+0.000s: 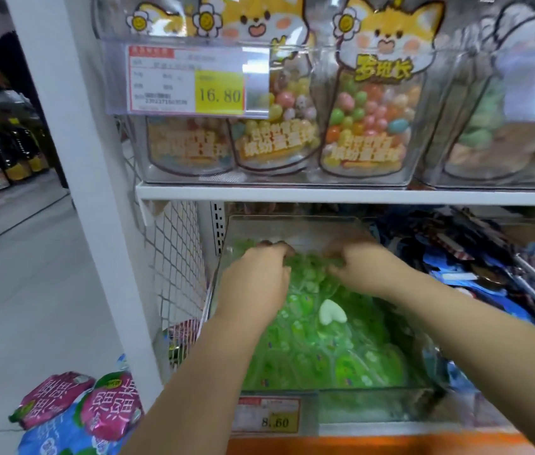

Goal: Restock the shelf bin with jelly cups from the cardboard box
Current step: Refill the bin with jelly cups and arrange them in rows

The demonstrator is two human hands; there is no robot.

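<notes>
Shop shelving fills the head view, with a white upright post at the left and a pale floor (29, 290) beyond it, where dark bottles (3, 159) line a far rack. On the upper shelf board (325, 193) a clear tub holds bags of coloured candy balls (361, 126) with a cartoon fox printed on them, and a price tag (190, 82) reading 16.80 hangs at its front.

Below it sits the shelf bin (292, 220), clear-walled, beside a wire mesh side panel (174, 257), with a tag (266, 417) marked 8.60 on its front. Green jelly cups (325, 356) heap it well up; one white heart-shaped cup (331, 311) lies on top near the middle.

Both bare forearms reach in from below. The left grip (253, 277) and right grip (361, 267) rest near each other at the back of the heap, knuckles up, fingers bent down among the cups. Blur hides whether either holds a cup; I cannot tell.

Dark blue packets (489, 267) crowd the shelf to the right. Pink and blue snack bags (85, 402) lie on the floor at lower left.
</notes>
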